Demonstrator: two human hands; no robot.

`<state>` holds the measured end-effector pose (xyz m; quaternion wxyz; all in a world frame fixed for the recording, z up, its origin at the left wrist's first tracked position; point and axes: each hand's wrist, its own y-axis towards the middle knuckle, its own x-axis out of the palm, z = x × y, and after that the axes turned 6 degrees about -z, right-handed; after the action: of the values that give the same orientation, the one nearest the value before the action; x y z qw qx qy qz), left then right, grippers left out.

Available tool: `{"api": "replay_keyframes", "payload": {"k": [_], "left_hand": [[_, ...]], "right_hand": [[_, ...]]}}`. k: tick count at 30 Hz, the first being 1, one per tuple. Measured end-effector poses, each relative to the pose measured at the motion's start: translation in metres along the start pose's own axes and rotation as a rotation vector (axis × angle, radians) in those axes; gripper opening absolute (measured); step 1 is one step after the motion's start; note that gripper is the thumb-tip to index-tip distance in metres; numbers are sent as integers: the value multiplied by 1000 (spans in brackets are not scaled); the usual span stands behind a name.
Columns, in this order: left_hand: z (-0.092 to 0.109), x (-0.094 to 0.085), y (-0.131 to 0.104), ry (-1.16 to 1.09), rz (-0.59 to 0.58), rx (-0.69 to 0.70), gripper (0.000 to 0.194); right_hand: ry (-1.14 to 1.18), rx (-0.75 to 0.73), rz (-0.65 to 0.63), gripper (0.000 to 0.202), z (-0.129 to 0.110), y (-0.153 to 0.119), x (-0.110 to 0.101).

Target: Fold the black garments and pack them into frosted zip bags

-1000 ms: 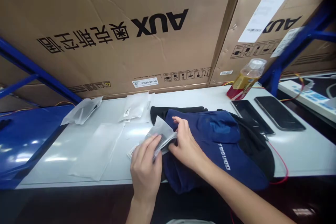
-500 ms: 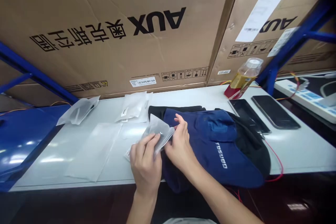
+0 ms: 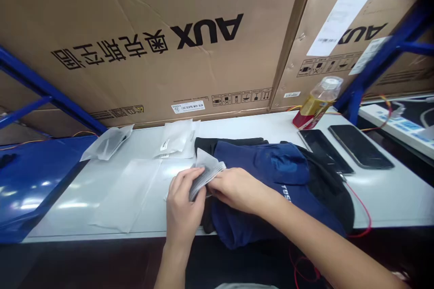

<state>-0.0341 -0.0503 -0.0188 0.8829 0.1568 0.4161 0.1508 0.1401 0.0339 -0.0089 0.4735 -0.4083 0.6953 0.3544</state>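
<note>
My left hand [image 3: 185, 201] is closed around a frosted plastic bag [image 3: 207, 168], its fingers on the near-left side. The bag is tilted, with a pointed corner standing up and layered edges facing right. My right hand [image 3: 235, 188] is at those edges, fingers curled together; the fingertips are partly hidden at the bag, so what they pinch cannot be made out. Beneath and right of both hands lies folded dark blue and black clothing [image 3: 251, 158]. Left of my hands, a flat frosted bag [image 3: 118, 194] rests on the white table [image 3: 77, 207].
Frosted bags [image 3: 178, 135] lie at the table's back, another bag [image 3: 106, 142] farther left. On the right are a drink bottle [image 3: 315, 104], two dark phones [image 3: 361, 146] and a red cable [image 3: 364, 207]. Large cartons [image 3: 142, 86] and blue rack posts [image 3: 383, 58] stand behind.
My right hand has turned flatter, its raised fingers curling down toward the bag's right edge, and its forearm has swung right. The left hand keeps its hold on the bag. The view has shifted slightly.
</note>
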Motion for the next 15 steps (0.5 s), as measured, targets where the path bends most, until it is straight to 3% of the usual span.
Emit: {"api": "replay_keyframes", "payload": {"k": [3, 5, 9, 12, 15], "left_hand": [[3, 3, -2, 171, 77, 8, 35], [7, 5, -2, 323, 61, 44, 42], [9, 6, -3, 542, -147, 135, 55], [7, 4, -2, 519, -303, 173, 60], [8, 2, -1, 429, -457, 233, 64]], "right_hand": [[-105, -24, 77, 13, -9, -7, 10], [-217, -31, 192, 18, -18, -17, 21], [-322, 103, 352, 20, -24, -33, 36], [-273, 235, 314, 3, -17, -39, 34], [-160, 241, 215, 7, -6, -42, 26]]}}
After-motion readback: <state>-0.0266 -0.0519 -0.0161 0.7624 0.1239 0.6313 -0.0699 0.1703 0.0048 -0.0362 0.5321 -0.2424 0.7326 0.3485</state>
